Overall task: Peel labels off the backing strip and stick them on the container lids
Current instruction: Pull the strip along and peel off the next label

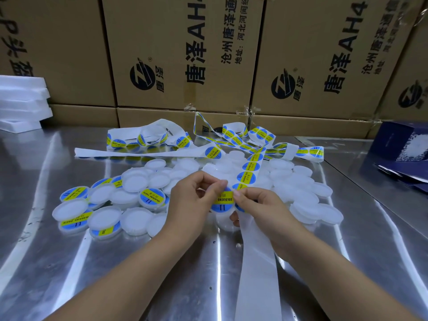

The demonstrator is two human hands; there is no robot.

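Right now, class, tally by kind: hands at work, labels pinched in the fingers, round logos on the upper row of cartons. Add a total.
Hands: 2, left hand, right hand gripping the backing strip
Label pinched in the fingers: 1
Round logos on upper cartons: 3
Total: 6

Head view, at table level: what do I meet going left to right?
Stack of white foam slabs → labelled white round lids → left hand → blue-and-yellow round label → right hand → plain white round lids → dark blue cardboard box.
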